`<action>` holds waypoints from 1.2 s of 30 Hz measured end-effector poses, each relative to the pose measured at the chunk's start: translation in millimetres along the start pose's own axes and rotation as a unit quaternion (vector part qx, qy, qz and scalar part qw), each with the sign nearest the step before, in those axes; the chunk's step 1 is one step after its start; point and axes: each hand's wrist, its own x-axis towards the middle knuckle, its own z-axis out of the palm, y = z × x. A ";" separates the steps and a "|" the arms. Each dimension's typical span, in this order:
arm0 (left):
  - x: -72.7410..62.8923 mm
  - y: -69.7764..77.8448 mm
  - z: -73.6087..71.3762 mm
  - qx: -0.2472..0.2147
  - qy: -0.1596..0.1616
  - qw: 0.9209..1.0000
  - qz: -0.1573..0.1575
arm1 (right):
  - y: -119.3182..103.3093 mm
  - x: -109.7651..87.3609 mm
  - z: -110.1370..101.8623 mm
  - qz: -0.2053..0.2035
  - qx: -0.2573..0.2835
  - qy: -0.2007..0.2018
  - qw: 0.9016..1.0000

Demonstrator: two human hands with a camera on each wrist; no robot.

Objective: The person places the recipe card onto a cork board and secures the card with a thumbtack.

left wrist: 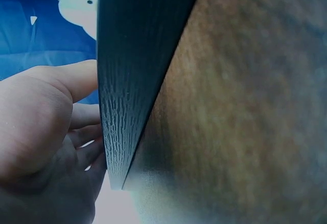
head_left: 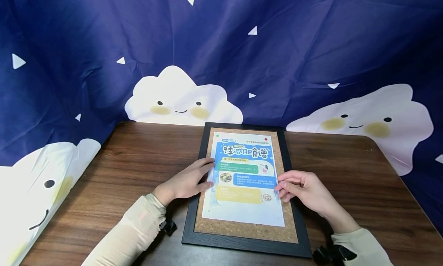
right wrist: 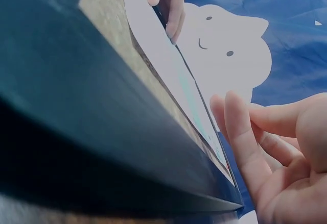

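A printed paper sheet (head_left: 238,216) with blue, green and yellow panels lies on a cork board (head_left: 207,227) in a black frame (head_left: 245,250). A green pushpin (head_left: 217,135) sits at the sheet's upper left corner and a red pushpin (head_left: 265,139) at its upper right. My left hand (head_left: 188,179) rests across the frame's left side, its fairly straight fingers on the sheet's left edge. At the right edge hovers my right hand (head_left: 301,189), thumb meeting the fingers. Whether anything small lies between those fingertips is hidden.
The framed board lies on a brown wooden table (head_left: 138,154). Behind it hangs a dark blue curtain (head_left: 277,58) with white clouds and triangles. Small black devices are strapped at both wrists, the left one (head_left: 168,226) beside the frame's lower left.
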 end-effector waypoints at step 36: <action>1.1 -1.4 0.6 -0.005 0.001 1.000 0.005 | -14.8 14.9 34.0 -0.034 0.004 -0.107 0.994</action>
